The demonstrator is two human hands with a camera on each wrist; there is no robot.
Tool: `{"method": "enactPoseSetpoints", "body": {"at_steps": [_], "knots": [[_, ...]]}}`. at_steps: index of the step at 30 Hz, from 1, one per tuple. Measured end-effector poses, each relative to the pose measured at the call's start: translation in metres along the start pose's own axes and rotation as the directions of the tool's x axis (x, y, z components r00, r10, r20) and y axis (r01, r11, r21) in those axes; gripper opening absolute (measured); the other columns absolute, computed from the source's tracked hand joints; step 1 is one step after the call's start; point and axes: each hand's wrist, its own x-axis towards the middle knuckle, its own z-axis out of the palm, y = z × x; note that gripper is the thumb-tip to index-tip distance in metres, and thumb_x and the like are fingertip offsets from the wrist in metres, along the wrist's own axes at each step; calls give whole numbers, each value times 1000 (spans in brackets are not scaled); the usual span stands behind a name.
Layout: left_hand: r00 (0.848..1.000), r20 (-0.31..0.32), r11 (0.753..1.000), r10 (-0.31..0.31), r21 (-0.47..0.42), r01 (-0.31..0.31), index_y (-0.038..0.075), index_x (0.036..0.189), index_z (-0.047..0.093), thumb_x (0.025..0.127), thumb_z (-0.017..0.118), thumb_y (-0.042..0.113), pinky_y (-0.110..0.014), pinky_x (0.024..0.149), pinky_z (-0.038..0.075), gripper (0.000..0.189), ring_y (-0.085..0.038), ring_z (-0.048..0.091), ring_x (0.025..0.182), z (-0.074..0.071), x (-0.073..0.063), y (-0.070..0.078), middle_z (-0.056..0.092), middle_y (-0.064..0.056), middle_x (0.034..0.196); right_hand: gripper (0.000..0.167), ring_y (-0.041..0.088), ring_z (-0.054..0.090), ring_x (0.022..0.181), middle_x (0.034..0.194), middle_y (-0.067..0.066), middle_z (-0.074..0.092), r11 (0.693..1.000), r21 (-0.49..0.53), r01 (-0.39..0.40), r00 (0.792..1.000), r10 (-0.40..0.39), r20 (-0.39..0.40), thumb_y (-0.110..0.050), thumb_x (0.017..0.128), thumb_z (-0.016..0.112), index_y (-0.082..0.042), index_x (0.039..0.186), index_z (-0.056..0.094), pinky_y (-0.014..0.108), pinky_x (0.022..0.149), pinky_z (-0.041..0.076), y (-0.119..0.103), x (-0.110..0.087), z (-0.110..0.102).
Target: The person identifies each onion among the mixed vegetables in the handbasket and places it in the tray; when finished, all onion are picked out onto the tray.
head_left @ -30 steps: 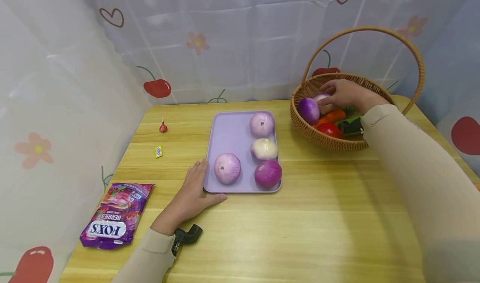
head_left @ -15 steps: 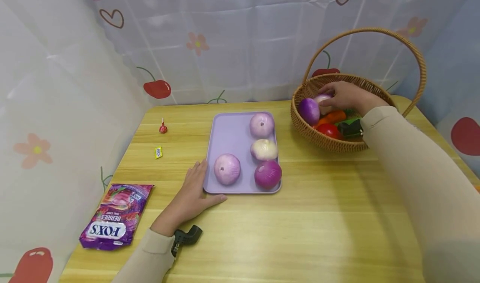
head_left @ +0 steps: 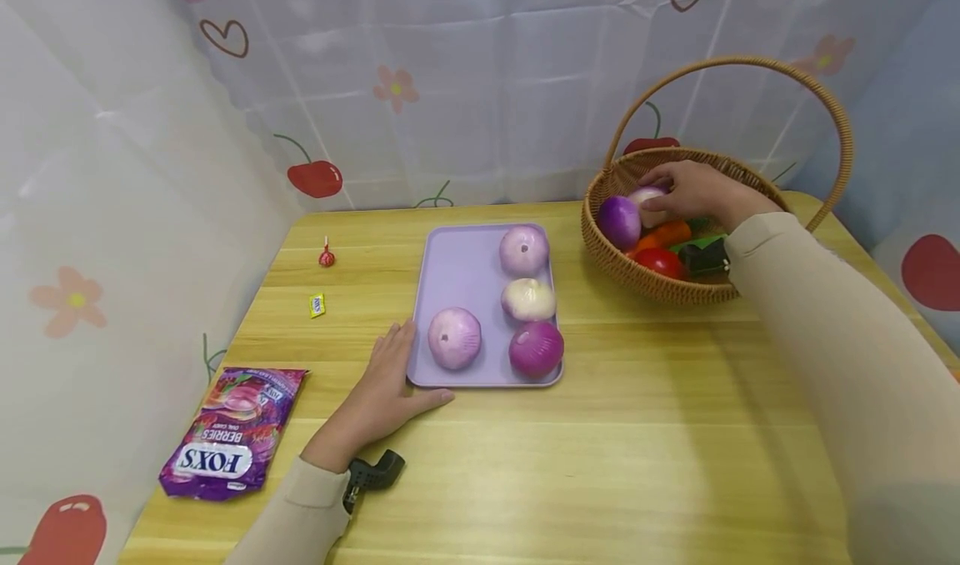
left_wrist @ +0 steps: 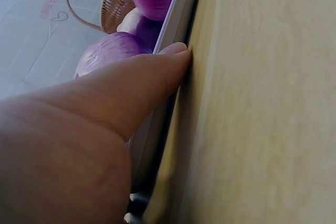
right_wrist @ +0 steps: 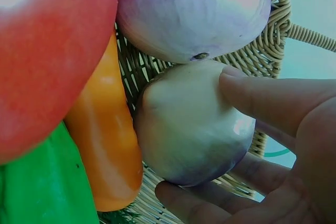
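Note:
My right hand [head_left: 693, 192] is inside the wicker basket [head_left: 660, 287], thumb and fingers curled round a pale onion [right_wrist: 191, 124]. A purple-and-white onion [right_wrist: 194, 11] touches it on one side, and an orange carrot-like vegetable [right_wrist: 105, 150] lies close on the other. My left hand [head_left: 384, 386] rests at the near left corner of the lilac tray [head_left: 465, 257], fingers straight along its side and thumb along the front edge. The tray bears two light purple onions [head_left: 524, 249], a whitish onion [head_left: 529, 299] and a dark purple onion [head_left: 536, 349].
The basket also holds a red tomato-like vegetable [head_left: 660, 262] and a dark eggplant-like one [head_left: 703, 256]; its handle [head_left: 750, 61] arches above. A purple candy bag [head_left: 232, 432], a yellow wrapped candy [head_left: 317, 304] and a red lollipop [head_left: 326, 255] lie left on the wooden table [head_left: 600, 465].

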Motion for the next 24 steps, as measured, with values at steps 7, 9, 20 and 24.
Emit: {"method": "enactPoseSetpoints", "body": {"at_steps": [7,9,20,24], "knots": [[1000,1,1000,-3,0,3,-4,167,10,88,81,60,-48,127,0,123,-38,2,158,0,0,1,12,-22,172,54,53,47,129,146,37,48,1000,29,-4,1000,4,3,-23,109,61,8,150,48,69,110,37,-4,-2,-4],[1000,-1,1000,1,-7,-1,-5,166,11,88,82,58,-49,127,0,123,-39,2,158,0,-1,2,12,-23,172,54,53,47,129,146,37,48,999,40,-1,1000,1,2,-23,109,60,9,151,47,69,109,37,-6,-4,-6],[1000,-6,1000,6,-9,-6,-4,166,12,88,83,56,-50,127,0,122,-39,2,158,-1,0,3,13,-23,172,58,56,42,133,146,40,44,999,44,-7,1000,8,-26,-29,110,58,7,153,44,70,111,34,-11,-8,-17],[1000,-4,1000,3,-11,-3,-4,166,12,88,82,57,-50,127,0,122,-39,2,158,-1,-1,3,13,-23,172,58,54,43,132,145,38,46,998,55,17,999,-14,-49,-31,110,57,7,153,44,68,110,34,-16,-10,-21]]}}
